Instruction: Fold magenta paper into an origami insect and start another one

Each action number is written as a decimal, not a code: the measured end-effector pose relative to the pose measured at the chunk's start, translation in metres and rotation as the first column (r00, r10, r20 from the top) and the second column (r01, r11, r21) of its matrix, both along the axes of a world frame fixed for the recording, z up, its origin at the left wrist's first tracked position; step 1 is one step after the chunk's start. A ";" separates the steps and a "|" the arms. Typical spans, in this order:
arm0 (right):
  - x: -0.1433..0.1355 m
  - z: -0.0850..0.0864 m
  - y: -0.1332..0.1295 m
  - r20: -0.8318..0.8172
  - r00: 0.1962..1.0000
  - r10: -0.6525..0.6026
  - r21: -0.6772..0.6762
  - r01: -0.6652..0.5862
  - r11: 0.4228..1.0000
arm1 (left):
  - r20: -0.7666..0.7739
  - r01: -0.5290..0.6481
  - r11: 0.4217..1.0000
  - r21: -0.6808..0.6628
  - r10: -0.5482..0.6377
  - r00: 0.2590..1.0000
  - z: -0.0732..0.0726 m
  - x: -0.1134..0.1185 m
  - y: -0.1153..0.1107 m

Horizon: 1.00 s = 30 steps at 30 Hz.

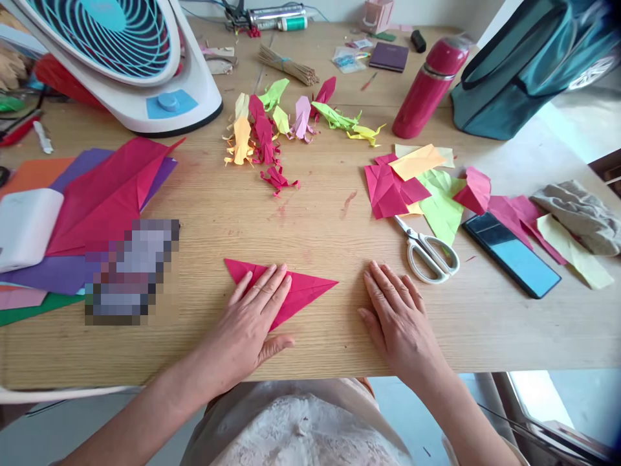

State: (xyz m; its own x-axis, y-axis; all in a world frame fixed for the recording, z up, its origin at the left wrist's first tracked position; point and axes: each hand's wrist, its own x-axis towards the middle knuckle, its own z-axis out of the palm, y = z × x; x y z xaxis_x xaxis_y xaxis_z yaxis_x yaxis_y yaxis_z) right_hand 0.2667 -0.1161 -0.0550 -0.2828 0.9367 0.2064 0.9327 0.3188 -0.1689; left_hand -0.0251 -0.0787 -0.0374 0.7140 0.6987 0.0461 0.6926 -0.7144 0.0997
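Note:
A red paper folded into a triangle [310,288] lies on the wooden table near its front edge, one point toward the right. My left hand [257,317] rests flat on the paper's left part, fingers stretched out and thumb apart, hiding some of it. To the right of the paper, my right hand [395,314] lies palm down on the bare wood, fingers extended, holding nothing. White-handled scissors [433,257] are just beyond my right hand, beside red folded paper [392,188] and green paper [444,204].
Folded paper figures [264,133] stand at the back middle. A fan [169,97] and large coloured sheets [107,200] occupy the left. On the right are a phone [514,255], a red bottle [429,90] and a teal bag [509,84]. The table's front edge [320,375] is close.

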 end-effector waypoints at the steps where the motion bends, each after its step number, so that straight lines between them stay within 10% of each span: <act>1: -0.001 -0.001 -0.001 -0.008 1.000 -0.009 0.005 0.009 1.000 | 0.008 0.002 1.000 0.003 -0.002 1.000 0.002 0.001 0.001; 30: -0.006 -0.001 -0.002 -0.028 1.000 -0.013 0.016 0.013 1.000 | 0.120 -0.121 0.992 -0.028 0.123 0.985 -0.014 0.065 -0.013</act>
